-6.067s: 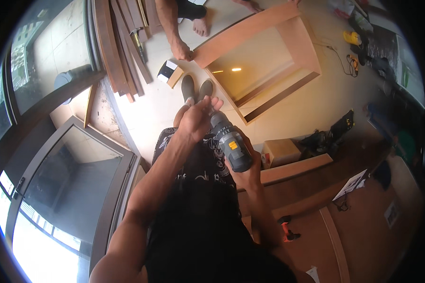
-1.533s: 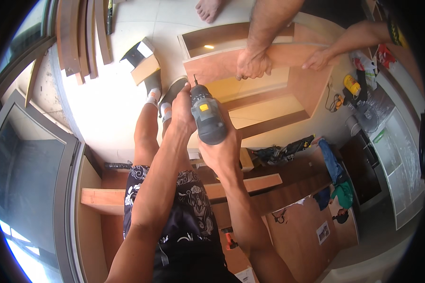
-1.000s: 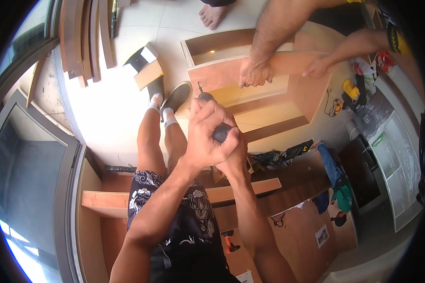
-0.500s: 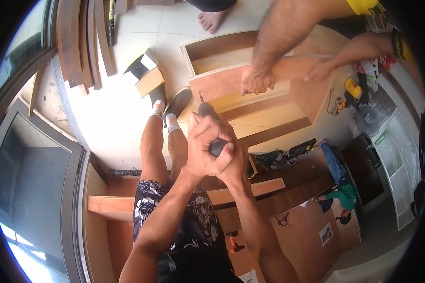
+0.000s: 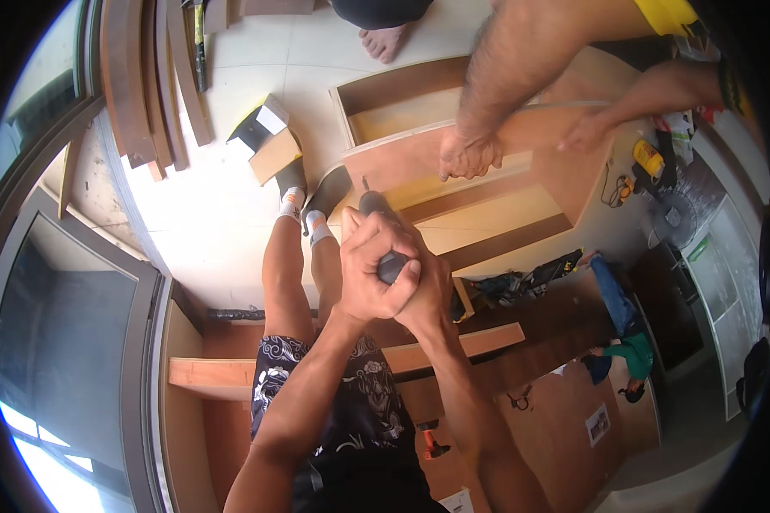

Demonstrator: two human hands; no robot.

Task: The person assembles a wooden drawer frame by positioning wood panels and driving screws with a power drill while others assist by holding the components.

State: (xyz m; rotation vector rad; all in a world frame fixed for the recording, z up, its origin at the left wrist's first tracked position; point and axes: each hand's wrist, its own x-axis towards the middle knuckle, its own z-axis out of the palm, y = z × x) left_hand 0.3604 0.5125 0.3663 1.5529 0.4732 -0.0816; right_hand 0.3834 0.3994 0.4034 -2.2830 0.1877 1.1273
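Both hands wrap one drill (image 5: 376, 231): the left hand (image 5: 376, 269) curls its fingers tight over the grip, and the right hand (image 5: 428, 291) closes around from the other side. Its bit points at the edge of a wooden panel (image 5: 402, 162). Another person's hand (image 5: 466, 154) presses that panel down, above an open wooden cabinet frame (image 5: 505, 214).

Wooden planks (image 5: 150, 81) are leaning by the window (image 5: 60, 342) — a small cardboard box (image 5: 269, 141) is lying on the tiled floor (image 5: 205, 214).
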